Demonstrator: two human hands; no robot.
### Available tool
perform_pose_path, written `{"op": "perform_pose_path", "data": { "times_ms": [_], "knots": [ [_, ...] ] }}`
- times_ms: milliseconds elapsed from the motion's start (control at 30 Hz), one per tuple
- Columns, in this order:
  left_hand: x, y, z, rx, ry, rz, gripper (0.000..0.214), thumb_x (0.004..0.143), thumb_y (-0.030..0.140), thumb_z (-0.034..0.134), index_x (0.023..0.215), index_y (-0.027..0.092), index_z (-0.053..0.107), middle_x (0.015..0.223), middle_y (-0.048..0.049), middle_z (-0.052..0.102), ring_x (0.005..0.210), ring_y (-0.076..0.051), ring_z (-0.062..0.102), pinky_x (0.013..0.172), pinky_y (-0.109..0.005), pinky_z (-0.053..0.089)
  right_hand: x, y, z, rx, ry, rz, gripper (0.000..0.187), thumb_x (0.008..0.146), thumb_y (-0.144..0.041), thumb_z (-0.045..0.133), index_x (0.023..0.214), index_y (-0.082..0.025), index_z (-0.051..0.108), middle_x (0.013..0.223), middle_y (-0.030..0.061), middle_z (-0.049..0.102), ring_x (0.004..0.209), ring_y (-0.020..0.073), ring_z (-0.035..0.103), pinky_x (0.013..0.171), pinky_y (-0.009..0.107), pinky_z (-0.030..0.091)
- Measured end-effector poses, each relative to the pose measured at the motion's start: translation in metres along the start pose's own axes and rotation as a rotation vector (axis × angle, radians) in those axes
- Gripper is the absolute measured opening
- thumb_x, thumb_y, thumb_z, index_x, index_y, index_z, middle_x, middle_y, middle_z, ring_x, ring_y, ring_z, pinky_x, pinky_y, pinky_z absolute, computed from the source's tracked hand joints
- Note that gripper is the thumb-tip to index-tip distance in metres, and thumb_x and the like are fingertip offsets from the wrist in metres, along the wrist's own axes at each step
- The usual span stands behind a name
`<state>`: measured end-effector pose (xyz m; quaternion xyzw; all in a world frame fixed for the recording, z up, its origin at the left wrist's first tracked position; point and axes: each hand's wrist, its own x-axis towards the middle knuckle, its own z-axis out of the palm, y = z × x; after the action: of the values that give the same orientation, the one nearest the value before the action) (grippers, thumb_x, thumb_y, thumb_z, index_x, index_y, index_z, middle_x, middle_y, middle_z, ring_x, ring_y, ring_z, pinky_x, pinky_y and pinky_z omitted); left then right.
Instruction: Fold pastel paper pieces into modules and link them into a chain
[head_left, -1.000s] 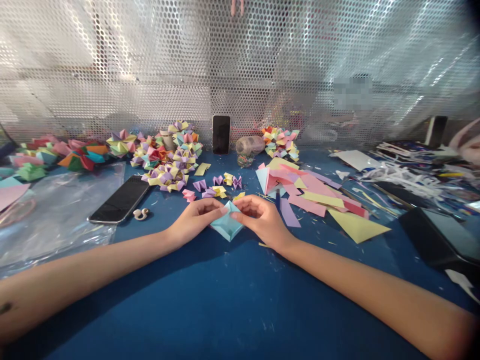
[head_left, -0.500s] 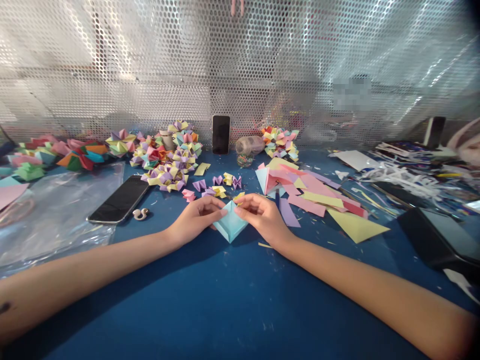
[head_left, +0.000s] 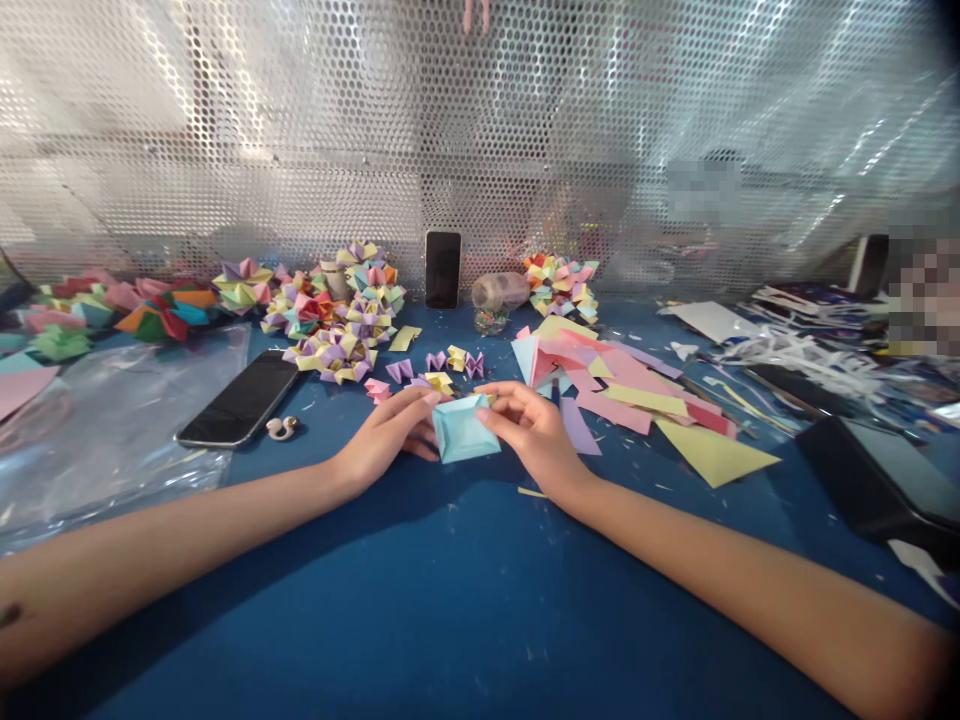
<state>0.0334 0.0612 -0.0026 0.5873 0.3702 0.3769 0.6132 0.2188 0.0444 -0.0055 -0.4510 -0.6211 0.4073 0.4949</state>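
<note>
Right hand (head_left: 536,430) pinches one blue paper square (head_left: 468,432) by its top-right corner; left hand (head_left: 390,425) half-curled at left edge, hold unclear. One flat phone (head_left: 241,402) left, one upright phone (head_left: 442,270) behind.

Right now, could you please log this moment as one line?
left hand: at creased blue paper; right hand: pinching its upper-right corner; rear: upright smartphone

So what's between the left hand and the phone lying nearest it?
A small, pale, curved object, possibly earbuds, lies on the blue table between the left hand and that phone, nearer the phone, in the head view.
</note>
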Motion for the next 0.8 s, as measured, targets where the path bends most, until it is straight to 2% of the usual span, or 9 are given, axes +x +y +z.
{"op": "perform_pose_path", "data": {
  "times_ms": [167, 300, 433, 533, 600, 700, 800],
  "knots": [
    [0.002, -0.004, -0.002, 0.101, -0.008, 0.038, 0.024, 0.081, 0.036, 0.059, 0.091, 0.014, 0.056, 0.061, 0.0025, 0.053, 0.054, -0.008, 0.051, 0.051, -0.019, 0.047, 0.000, 0.005, 0.000, 0.057, -0.053, 0.026, 0.016, 0.075, -0.027, 0.064, 0.086, -0.019, 0.056, 0.071, -0.0012, 0.057, 0.059, 0.0101, 0.053, 0.053, 0.025, 0.043],
    [0.003, -0.007, -0.003, 0.131, -0.021, 0.066, 0.021, 0.082, 0.034, 0.057, 0.088, 0.014, 0.056, 0.061, 0.0026, 0.053, 0.053, -0.008, 0.051, 0.050, -0.018, 0.044, -0.001, 0.002, -0.001, 0.125, -0.121, 0.037, 0.015, 0.077, -0.030, 0.062, 0.083, -0.018, 0.054, 0.065, -0.0022, 0.057, 0.054, 0.0095, 0.053, 0.051, 0.024, 0.045],
    [0.002, -0.005, -0.002, 0.184, -0.048, 0.071, 0.020, 0.082, 0.033, 0.057, 0.088, 0.014, 0.056, 0.063, 0.0024, 0.051, 0.054, -0.008, 0.049, 0.050, -0.019, 0.041, -0.001, 0.001, 0.001, 0.093, -0.080, 0.031, 0.019, 0.076, -0.031, 0.062, 0.074, -0.019, 0.049, 0.060, -0.0039, 0.055, 0.049, 0.0087, 0.053, 0.047, 0.023, 0.044],
    [0.002, -0.005, -0.002, 0.215, -0.027, 0.115, 0.022, 0.084, 0.033, 0.054, 0.097, 0.016, 0.054, 0.061, 0.0039, 0.048, 0.051, -0.007, 0.043, 0.048, -0.019, 0.034, -0.004, 0.000, 0.003, 0.011, -0.069, 0.005, 0.016, 0.078, -0.030, 0.061, 0.085, -0.021, 0.049, 0.062, -0.0052, 0.055, 0.046, 0.0084, 0.052, 0.046, 0.023, 0.045],
    [0.002, -0.006, -0.003, 0.235, -0.010, 0.150, 0.023, 0.085, 0.034, 0.051, 0.100, 0.017, 0.054, 0.068, 0.0021, 0.050, 0.055, -0.008, 0.043, 0.049, -0.020, 0.032, -0.008, -0.004, 0.002, -0.089, -0.114, -0.069, 0.012, 0.082, -0.030, 0.056, 0.089, -0.021, 0.054, 0.067, -0.0029, 0.058, 0.051, 0.0094, 0.054, 0.050, 0.024, 0.047],
    [0.003, -0.007, -0.004, 0.287, -0.012, 0.179, 0.023, 0.087, 0.035, 0.048, 0.097, 0.016, 0.057, 0.080, -0.0011, 0.054, 0.064, -0.010, 0.046, 0.055, -0.021, 0.033, -0.014, -0.013, -0.005, -0.310, -0.253, -0.292, 0.015, 0.085, -0.028, 0.050, 0.089, -0.020, 0.061, 0.080, 0.0024, 0.063, 0.066, 0.0123, 0.058, 0.062, 0.027, 0.048],
    [0.003, -0.006, -0.004, 0.307, -0.059, 0.169, 0.023, 0.087, 0.034, 0.047, 0.097, 0.016, 0.058, 0.082, -0.0019, 0.056, 0.068, -0.011, 0.047, 0.059, -0.022, 0.034, -0.016, -0.021, -0.015, -0.476, -0.405, -0.505, 0.024, 0.084, -0.023, 0.050, 0.105, -0.019, 0.060, 0.093, 0.0053, 0.065, 0.080, 0.0148, 0.060, 0.074, 0.030, 0.048]
  ]
}}
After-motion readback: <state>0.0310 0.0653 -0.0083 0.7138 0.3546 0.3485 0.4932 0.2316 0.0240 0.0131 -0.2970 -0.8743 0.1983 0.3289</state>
